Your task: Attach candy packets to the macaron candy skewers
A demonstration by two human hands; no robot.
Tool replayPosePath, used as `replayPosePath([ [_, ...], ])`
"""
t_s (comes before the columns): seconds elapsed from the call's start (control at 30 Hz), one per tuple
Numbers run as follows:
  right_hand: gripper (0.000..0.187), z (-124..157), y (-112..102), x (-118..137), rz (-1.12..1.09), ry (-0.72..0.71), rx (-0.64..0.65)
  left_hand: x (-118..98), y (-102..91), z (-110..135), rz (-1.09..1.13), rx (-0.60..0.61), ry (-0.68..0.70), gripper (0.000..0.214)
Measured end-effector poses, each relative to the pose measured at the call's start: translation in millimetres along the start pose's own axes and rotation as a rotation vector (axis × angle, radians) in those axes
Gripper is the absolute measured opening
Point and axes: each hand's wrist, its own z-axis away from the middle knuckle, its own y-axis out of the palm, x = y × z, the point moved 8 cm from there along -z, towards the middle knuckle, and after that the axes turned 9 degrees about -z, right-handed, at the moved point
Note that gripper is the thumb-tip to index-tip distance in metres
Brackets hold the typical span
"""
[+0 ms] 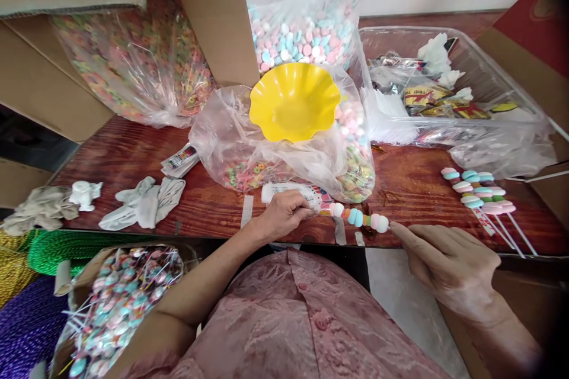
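Observation:
My left hand (287, 214) is closed in a pinch at the left end of a candy skewer (355, 217). Pink, white and blue marshmallows and small coloured rings are lined up along it, lying nearly level above the table's front edge. From the other side, my right hand (448, 263) reaches in with its index finger stretched out. The fingertip touches the white marshmallow at the right end; the other fingers are bent, and I see nothing held in them. Behind the skewer, a yellow wavy-rimmed bowl (296, 100) rests on clear bags (222, 130) of ring candies and marshmallows.
Finished-looking marshmallow skewers (482, 189) lie at the right. A clear plastic bin (489, 121) holds wrappers. Gloves (142, 204) lie on the left of the table (413, 174). A cardboard box (208, 12) stands behind, and a box of wrapped skewers (120, 302) sits lower left.

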Motion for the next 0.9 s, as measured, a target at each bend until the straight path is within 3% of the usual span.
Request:
replayPosePath([
  [0.17, 0.034, -7, 0, 2, -0.018, -0.036, 0.054, -11, 8.3, 1, -0.125, 0.046, 0.112, 0.018],
  [0.33, 0.034, -14, 6, 6, -0.08, -0.067, 0.065, -20, 13.4, 1, -0.104, 0.058, 0.197, 0.021],
  [0.53, 0.032, -14, 14, -2, -0.206, -0.025, 0.021, -11, 12.8, 0, -0.003, 0.098, 0.109, 0.014],
  [0.9, 0.024, -39, 14, 2, -0.094, -0.176, -0.012, -31, 22.0, 5, -0.021, 0.202, 0.233, 0.058],
])
